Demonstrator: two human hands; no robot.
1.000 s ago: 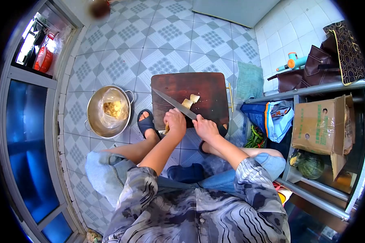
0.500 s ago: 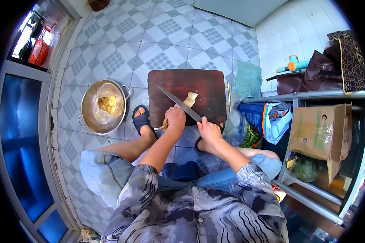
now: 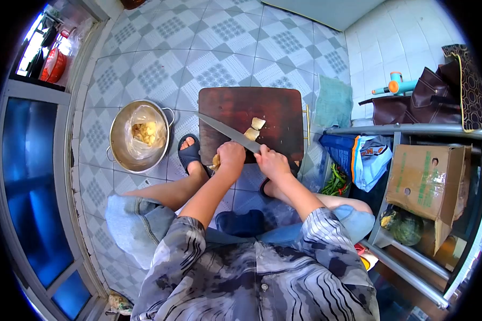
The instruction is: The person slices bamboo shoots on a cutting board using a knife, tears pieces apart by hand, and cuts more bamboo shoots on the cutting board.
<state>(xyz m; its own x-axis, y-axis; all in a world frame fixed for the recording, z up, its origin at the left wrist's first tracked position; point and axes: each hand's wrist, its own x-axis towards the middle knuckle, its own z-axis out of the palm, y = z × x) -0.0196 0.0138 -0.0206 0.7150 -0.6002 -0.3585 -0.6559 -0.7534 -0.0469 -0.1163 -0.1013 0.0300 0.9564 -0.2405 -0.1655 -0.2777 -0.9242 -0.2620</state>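
A long knife (image 3: 227, 130) is gripped by its handle in my right hand (image 3: 273, 162), its blade slanting up and left across the dark red cutting board (image 3: 278, 109). My left hand (image 3: 232, 156) is closed on a pale brown food piece (image 3: 216, 161) at the board's lower left edge, right beside the blade. Two pale cut pieces (image 3: 254, 128) lie on the board just beyond the blade. To the left, a steel pot (image 3: 115, 145) holds a clear plastic bag with yellowish chunks (image 3: 148, 132).
At the right, a metal rack (image 3: 359, 130) bears brown bags (image 3: 399, 109), a cardboard box (image 3: 426, 174) and a green melon (image 3: 407, 229). Green chillies (image 3: 335, 182) are beside a blue and white bag (image 3: 370, 160). My sandalled feet flank the board; a glass-panelled door (image 3: 35, 187) stands left.
The single pale strip seen beyond the blade half a second ago now shows as two separate pieces. The knife has shifted slightly, its tip now past the board's left edge.
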